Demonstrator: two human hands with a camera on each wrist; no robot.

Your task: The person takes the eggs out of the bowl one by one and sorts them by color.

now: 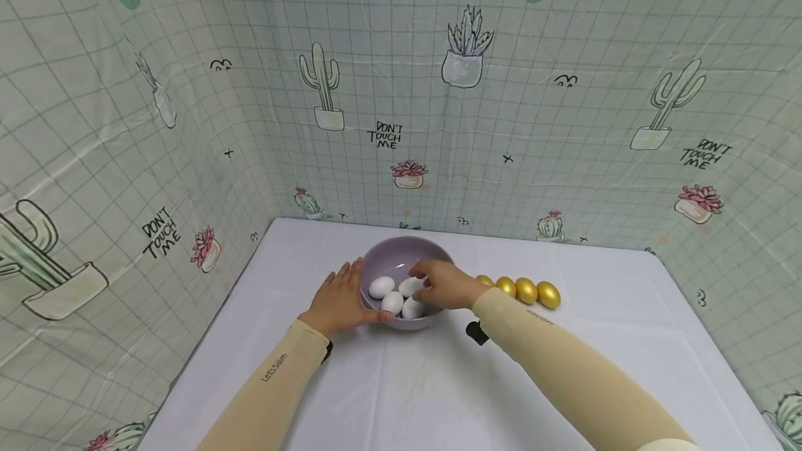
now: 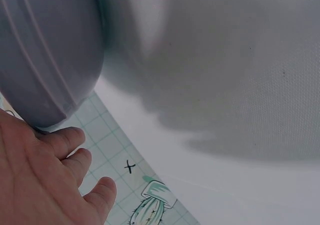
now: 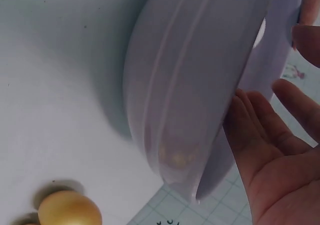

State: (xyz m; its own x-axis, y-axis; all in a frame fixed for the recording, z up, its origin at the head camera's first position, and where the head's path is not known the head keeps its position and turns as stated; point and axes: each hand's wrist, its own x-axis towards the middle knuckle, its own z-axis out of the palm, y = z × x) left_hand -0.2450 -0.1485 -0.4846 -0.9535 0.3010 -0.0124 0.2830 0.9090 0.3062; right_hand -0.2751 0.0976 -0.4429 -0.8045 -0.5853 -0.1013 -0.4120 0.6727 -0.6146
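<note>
A mauve bowl [image 1: 409,248] stands on the white-covered table with several white eggs [image 1: 381,287] inside. My left hand [image 1: 344,301] rests against the bowl's left side, thumb along the front rim. In the left wrist view, its fingers [image 2: 67,142] lie loosely extended by the bowl's outer wall [image 2: 50,50]. My right hand [image 1: 447,284] reaches over the right rim, fingertips spread close to a white egg [image 1: 410,287]. From the right wrist, the palm [image 3: 285,180] looks bare and a gap shows between thumb and fingers; little of the eggs is visible there.
A row of several golden eggs [image 1: 527,291] lies right of the bowl, partly behind my right forearm; one golden egg [image 3: 70,211] shows at the lower left of the right wrist view. A cactus-print cloth [image 1: 388,89] hangs behind the table [image 1: 401,395] and at its sides.
</note>
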